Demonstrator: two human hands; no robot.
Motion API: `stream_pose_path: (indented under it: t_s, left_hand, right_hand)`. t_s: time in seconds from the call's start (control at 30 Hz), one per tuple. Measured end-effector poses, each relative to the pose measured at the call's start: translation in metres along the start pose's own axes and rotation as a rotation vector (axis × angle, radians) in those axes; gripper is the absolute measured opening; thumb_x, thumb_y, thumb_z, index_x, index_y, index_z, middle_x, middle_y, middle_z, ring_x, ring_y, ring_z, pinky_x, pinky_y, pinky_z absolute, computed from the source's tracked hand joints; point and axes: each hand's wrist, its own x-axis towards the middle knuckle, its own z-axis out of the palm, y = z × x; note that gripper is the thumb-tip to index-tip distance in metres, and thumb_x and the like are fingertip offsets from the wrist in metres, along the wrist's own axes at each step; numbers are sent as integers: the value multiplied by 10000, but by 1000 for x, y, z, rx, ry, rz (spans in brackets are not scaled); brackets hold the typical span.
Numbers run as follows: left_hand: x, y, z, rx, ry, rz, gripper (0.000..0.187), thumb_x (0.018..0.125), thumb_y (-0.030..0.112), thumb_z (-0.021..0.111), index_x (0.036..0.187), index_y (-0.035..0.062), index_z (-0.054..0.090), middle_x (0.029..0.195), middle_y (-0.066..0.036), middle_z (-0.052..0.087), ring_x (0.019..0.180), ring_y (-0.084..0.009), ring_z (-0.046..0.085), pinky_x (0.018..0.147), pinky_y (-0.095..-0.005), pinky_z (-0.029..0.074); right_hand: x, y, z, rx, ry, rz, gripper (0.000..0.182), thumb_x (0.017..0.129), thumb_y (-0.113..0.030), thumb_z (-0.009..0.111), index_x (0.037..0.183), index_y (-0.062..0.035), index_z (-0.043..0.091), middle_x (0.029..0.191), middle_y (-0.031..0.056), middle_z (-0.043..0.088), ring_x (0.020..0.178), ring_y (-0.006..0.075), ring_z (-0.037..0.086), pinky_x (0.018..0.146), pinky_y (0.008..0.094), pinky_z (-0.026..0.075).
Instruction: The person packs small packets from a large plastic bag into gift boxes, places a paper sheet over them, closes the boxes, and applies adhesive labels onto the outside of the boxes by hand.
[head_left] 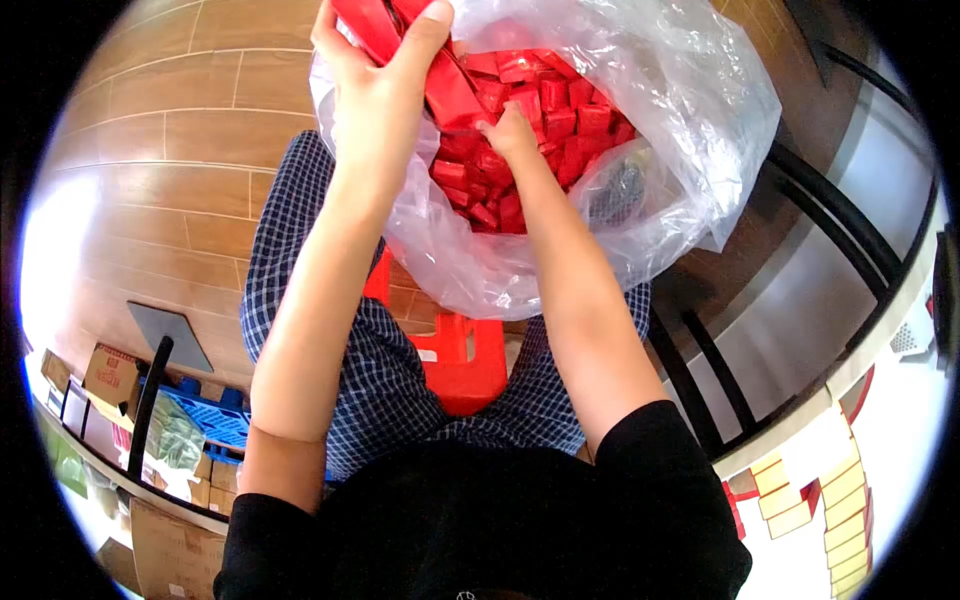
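A large clear plastic bag (700, 110) stands open in front of my knees, with many small red-wrapped blocks (560, 125) inside. My left hand (385, 75) is closed around a long red packet (450, 95) with dark lines along it, above the bag's left rim. The upper end of this packet is cut off by the top of the view. My right hand (508, 132) is over the blocks, its fingers curled in by the packet's lower end. What those fingers hold, if anything, is hidden.
I sit with a red plastic stool (465, 365) between my legs. A table with black metal legs (830, 215) is on the right. On the left are a black stand (152, 400), a blue pallet (205, 412) and a cardboard box (112, 378). Yellow-and-red boxes (845, 500) are lower right.
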Motion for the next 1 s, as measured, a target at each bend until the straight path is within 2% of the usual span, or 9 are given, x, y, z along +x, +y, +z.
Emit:
stream_pose_path:
  t_s: [0.1,0.3,0.43,0.63,0.67,0.7,0.77,0.83,1.0]
  left_hand:
    - [1,3,7,59,24,-15,486,875,152,659,1183,1,316,999,-150,582,812,-267,678,680,-347,558]
    - [0,5,10,-21,32,-38,438,871,138,658,1151,2,350,991,-147,580,810,-277,675,668,-356,566]
    - [1,4,6,-60,31,-38,445,876,134,653,1170,13,343,1025,-145,568,850,-286,669,682,-369,567]
    - [6,2,14,-108,-64,-58,428,892,164,641,1189,58,352,1043,-133,572,902,-298,664,698,-382,570]
    - [6,2,17,-94,-87,-47,436,891,170,645,1192,58,352,1037,-133,575,902,-294,665,692,-382,573]
    - [4,3,19,-79,-108,-36,443,889,176,649,1196,58,351,1031,-133,578,901,-291,665,687,-382,575]
    - [2,4,18,-39,-205,-102,674,828,216,725,1300,27,283,1069,-120,570,861,-191,647,766,-323,533]
    - [-17,17,28,-38,-326,-144,701,829,259,727,1314,25,277,1066,-112,573,881,-187,643,774,-328,531]
    - [-82,25,38,36,-626,-291,846,801,283,758,1385,12,210,1108,-128,582,918,-202,637,828,-350,526]
  right_hand:
    - [2,-12,3,-99,-65,118,940,734,-372,778,1396,60,269,1299,201,526,1185,339,529,974,419,453]
    - [-14,-16,9,-357,79,-243,588,763,-371,732,1195,-47,498,1202,180,541,1139,329,531,969,435,432]
    - [-18,-23,19,-252,141,-201,487,789,-368,695,1144,-66,555,1140,168,571,1084,346,549,925,458,454]
    - [-49,-11,-45,437,66,-199,412,884,-319,594,1103,27,553,1167,253,596,1108,344,583,919,427,469]
    - [-64,-1,-58,524,134,-277,375,941,-317,518,1070,33,557,1006,202,661,903,288,653,780,385,505]
    - [-80,8,-75,509,166,-273,375,941,-317,518,1070,33,557,1006,202,661,903,288,653,780,385,505]
    - [-123,23,-114,1047,-200,-41,355,998,-303,406,1006,15,565,762,117,633,629,210,588,590,340,457]
    - [-172,25,-136,1472,-244,56,393,1020,-340,343,952,-19,561,605,44,503,482,157,432,486,299,351]
    - [-275,18,-162,1561,-142,-82,368,1017,-346,337,937,-39,523,584,4,405,511,136,381,506,267,312]
